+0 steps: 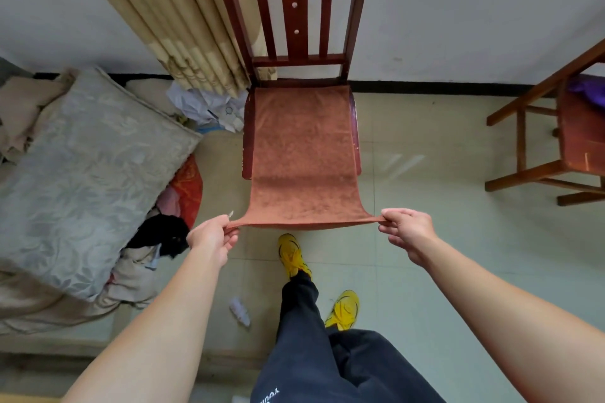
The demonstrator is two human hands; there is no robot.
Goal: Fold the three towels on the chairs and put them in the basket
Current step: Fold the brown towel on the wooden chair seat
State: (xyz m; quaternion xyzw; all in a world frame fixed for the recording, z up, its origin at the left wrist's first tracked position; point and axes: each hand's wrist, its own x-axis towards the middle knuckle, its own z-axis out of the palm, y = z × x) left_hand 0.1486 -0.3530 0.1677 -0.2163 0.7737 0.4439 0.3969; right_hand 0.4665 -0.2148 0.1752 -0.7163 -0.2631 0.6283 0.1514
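Note:
A rust-brown towel [302, 154] lies spread flat over the seat of a dark red wooden chair [296, 10] in the middle of the view, and its near end hangs out past the seat's front. My left hand [212, 235] pinches the towel's near left corner. My right hand [407, 229] pinches the near right corner. The near edge is pulled taut between both hands, above the floor. A purple towel [586, 88] lies on a second wooden chair [579, 137] at the right edge. No basket is in view.
A bed with a grey patterned pillow [88, 173] and piled clothes [163, 235] fills the left. Beige curtains [183, 29] hang beside the chair's back, above crumpled paper. My legs and yellow shoes [293, 253] stand on the tiled floor below the towel.

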